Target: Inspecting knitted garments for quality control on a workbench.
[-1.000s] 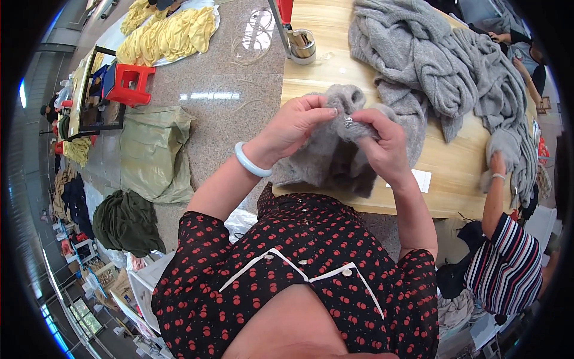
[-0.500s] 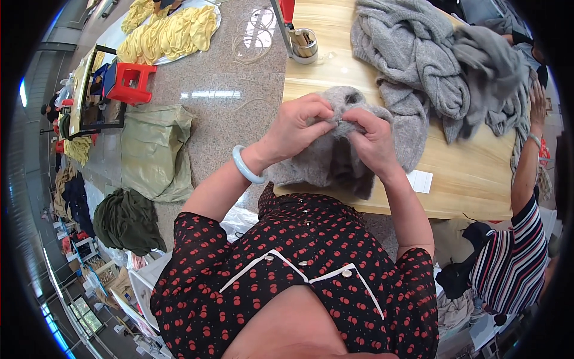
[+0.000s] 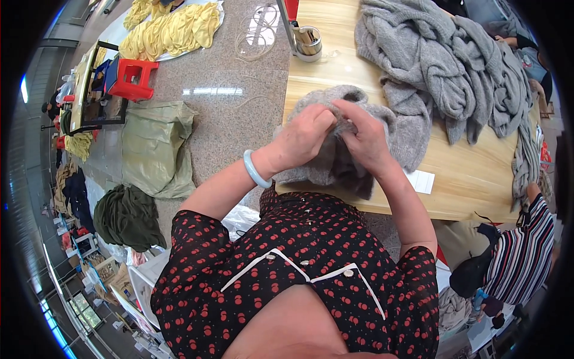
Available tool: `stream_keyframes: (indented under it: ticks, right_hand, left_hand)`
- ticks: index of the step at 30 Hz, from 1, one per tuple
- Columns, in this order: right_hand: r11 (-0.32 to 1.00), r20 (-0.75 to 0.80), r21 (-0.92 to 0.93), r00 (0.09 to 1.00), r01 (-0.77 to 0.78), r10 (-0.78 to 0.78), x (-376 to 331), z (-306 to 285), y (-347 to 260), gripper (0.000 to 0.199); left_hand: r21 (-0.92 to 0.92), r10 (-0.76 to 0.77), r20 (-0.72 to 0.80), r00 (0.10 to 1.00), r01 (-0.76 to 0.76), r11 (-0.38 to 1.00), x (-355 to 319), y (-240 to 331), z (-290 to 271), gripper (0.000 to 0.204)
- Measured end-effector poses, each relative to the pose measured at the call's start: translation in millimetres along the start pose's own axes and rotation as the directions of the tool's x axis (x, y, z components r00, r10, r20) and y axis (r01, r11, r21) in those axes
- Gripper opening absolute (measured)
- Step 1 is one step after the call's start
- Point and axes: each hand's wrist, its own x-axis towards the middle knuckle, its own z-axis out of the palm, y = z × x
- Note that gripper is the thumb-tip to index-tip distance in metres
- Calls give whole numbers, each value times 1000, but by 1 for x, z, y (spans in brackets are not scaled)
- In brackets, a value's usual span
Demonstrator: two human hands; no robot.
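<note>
Straight ahead at twelve o'clock, a fuzzy grey knitted garment (image 3: 317,166) lies bunched on the pale wood-grain surface (image 3: 466,185). The bare left hand (image 3: 304,137) and bare right hand (image 3: 366,140) pinch it, each grip closed; it looks light, soft, best held by gathered folds.

The left hand (image 3: 305,136) and right hand (image 3: 366,136) pinch close together, both curled inward.

Bare tabletop (image 3: 463,179) at right, grey knit heap (image 3: 427,63) blocking beyond
</note>
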Motion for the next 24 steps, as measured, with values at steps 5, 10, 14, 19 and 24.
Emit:
stream_keyframes:
  ticks: [5, 10, 14, 19, 24]
  right_hand:
    - [997, 159, -32, 985, 75, -69, 5, -8, 6, 37]
    - [990, 171, -70, 979, 120, -106, 8, -7, 9, 30]
    - [970, 136, -116, 971, 212, -196, 10, -6, 10, 25]
    - [925, 161, -235, 950, 299, -266, 8, -8, 11, 23]
    - [896, 102, -281, 939, 345, -329, 6, -4, 17, 24]
  left_hand:
    - [59, 45, 13, 999, -45, 997, -3, -8, -4, 14]
    - [118, 131, 38, 991, -134, 984, -4, -16, -7, 23]
    - [129, 159, 14, 987, -159, 979, -4, -19, -11, 24]
    - [140, 197, -62, 978, -187, 972, -3, -18, -11, 24]
    - [141, 169, -106, 980, -154, 978, -1, -15, -4, 21]
